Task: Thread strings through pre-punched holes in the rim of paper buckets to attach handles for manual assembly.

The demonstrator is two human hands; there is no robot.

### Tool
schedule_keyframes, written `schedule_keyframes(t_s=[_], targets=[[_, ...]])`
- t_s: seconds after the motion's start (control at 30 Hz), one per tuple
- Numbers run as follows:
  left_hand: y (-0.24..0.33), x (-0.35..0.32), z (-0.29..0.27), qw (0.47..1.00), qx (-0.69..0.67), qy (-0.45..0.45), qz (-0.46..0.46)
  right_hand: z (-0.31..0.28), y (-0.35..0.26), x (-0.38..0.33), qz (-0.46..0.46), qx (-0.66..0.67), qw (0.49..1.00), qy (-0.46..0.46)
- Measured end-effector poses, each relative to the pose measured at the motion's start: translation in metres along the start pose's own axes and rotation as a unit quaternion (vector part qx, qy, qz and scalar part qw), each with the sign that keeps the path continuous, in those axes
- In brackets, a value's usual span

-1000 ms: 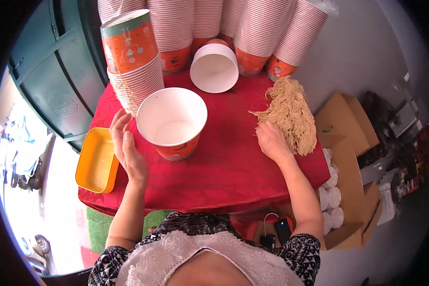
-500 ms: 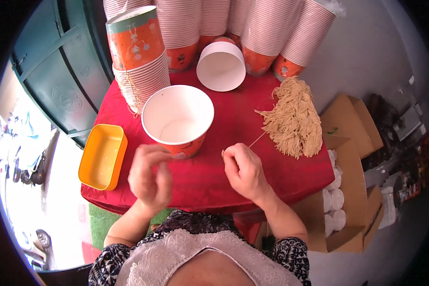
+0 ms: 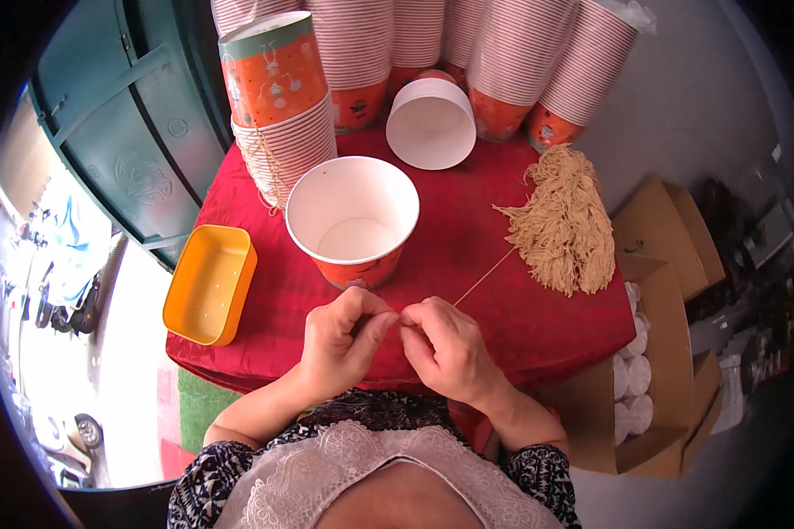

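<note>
A thin tan cord (image 3: 485,277) runs from my right hand (image 3: 453,350) to a bundle of tan cords (image 3: 563,225) at the right of the table. My right thumb and fingers are closed on this cord. Fingertip to fingertip with them, my left hand (image 3: 342,346) pinches at the cord's end; the tip itself is too small to make out. Just beyond both hands stands an upright paper bucket (image 3: 355,212), white inside and orange outside, with nothing visible in it.
At the left sits a yellow plastic tub (image 3: 210,284). Behind it rises a stack of orange paper buckets (image 3: 278,84), cords draped down its side. Another bucket (image 3: 430,125) lies tipped, before several tall stacks. An open cardboard box (image 3: 666,353) holding white rolls stands right of the red-covered table (image 3: 468,198).
My left hand has moved right and closed in a pinch beside my right hand. The right hand, still on the cord, is slightly lower. The whole view has shifted a little.
</note>
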State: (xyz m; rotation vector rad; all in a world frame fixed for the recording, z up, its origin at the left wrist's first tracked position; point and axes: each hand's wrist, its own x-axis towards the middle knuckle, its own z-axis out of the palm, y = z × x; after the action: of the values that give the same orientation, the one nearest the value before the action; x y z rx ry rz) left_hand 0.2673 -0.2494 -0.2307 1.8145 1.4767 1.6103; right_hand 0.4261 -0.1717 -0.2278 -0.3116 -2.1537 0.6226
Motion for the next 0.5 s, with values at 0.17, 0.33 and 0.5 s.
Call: schedule_keyframes(t_s=[0.17,0.33,0.5], targets=[[-0.002,-0.003,0.0,0.997,-0.05,0.039,-0.039,0.008,-0.003,-0.006,0.05,0.056,0.997,0.023],[-0.003,0.002,-0.011,0.981,-0.087,0.169,-0.047,0.016,0.009,0.003,0.078,0.045,0.99,0.112],[-0.005,0.007,-0.027,0.986,-0.027,0.165,0.022,0.024,0.026,0.012,0.123,0.063,0.985,0.107]])
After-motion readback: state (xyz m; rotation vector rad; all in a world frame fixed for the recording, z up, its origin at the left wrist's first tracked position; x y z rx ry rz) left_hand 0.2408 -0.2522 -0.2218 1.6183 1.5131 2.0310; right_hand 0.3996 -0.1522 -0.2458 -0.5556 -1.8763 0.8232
